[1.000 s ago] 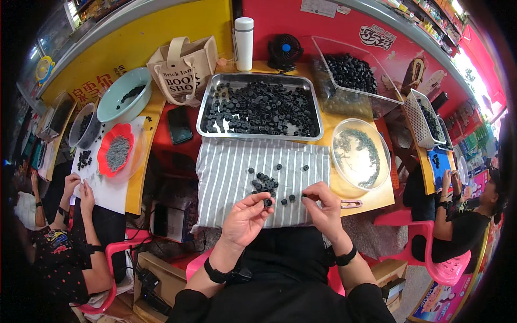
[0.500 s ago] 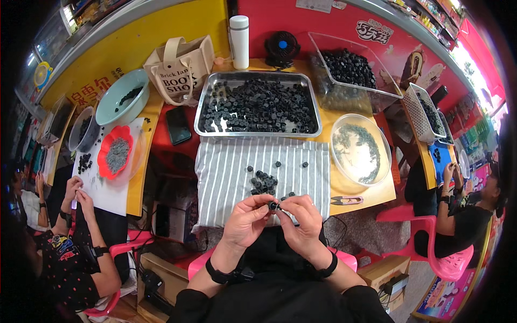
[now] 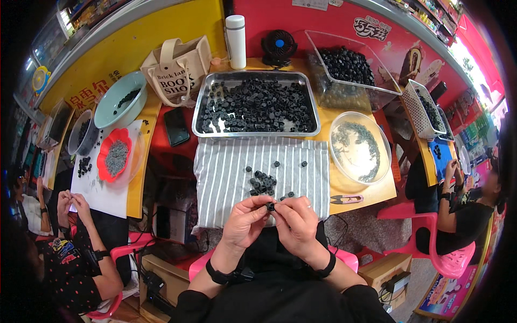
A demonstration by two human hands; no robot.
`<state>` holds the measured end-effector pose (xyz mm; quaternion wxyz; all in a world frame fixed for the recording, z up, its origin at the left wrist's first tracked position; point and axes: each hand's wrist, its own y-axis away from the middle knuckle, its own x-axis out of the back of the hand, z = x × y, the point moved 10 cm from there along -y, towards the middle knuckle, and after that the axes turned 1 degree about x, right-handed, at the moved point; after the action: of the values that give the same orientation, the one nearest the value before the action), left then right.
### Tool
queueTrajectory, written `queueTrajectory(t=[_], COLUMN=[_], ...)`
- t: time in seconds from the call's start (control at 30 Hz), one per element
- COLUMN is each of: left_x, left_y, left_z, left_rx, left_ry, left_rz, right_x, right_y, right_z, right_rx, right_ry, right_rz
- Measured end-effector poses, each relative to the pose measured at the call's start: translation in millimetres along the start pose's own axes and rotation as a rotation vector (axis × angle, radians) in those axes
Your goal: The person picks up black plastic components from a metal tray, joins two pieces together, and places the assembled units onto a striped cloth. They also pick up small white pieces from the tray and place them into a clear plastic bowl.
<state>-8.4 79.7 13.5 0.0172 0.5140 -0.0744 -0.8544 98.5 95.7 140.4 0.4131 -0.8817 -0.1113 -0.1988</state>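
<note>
Just past the near edge of the striped cloth, my two hands meet at the fingertips. My left hand pinches a small round black part between thumb and forefinger. Closed too, my right hand presses its thumb and forefinger together beside that part; whatever is between them is too small to make out. On the cloth, right beyond my fingers, lies a little heap of similar black parts, with a few loose ones around it. A metal tray full of such parts stands behind the cloth.
To the right are a round clear tub of tiny dark bits, thread snips and a clear bin of black parts. A white bottle, fan, canvas bag and phone stand or lie around. Other people work on both sides.
My right hand's fingers have shifted slightly at the black part, which now appears turned a little. The whole view has moved slightly. On the left, another person's hands are lower.
</note>
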Motion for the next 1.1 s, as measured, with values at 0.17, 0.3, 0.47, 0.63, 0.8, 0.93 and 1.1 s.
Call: queueTrajectory(t=[0.17,0.3,0.47,0.63,0.8,0.93,1.1], left_x=[-2,-4,-7,-11,-13,-13,-14], left_y=[1,2,2,2,1,1,3], left_z=[0,0,1,1,3,5,7], left_rx=[0.006,0.002,0.011,-0.011,-0.051,-0.074,-0.091], left_ry=[-0.016,0.012,0.006,0.031,0.015,0.005,-0.040], left_rz=[-0.002,0.021,-0.011,-0.066,-0.104,-0.096,-0.086], right_x=[0,0,6,6,4,3,3], right_y=[0,3,6,8,10,10,11], right_z=[-1,-1,0,-7,-13,-20,-29], right_rx=[0.008,0.017,-0.039,0.046,0.098,0.185,0.276], right_ry=[0.006,0.004,-0.095,-0.046,0.003,0.042,0.082], right_rz=[0.005,0.024,0.094,0.054,0.019,0.012,0.004])
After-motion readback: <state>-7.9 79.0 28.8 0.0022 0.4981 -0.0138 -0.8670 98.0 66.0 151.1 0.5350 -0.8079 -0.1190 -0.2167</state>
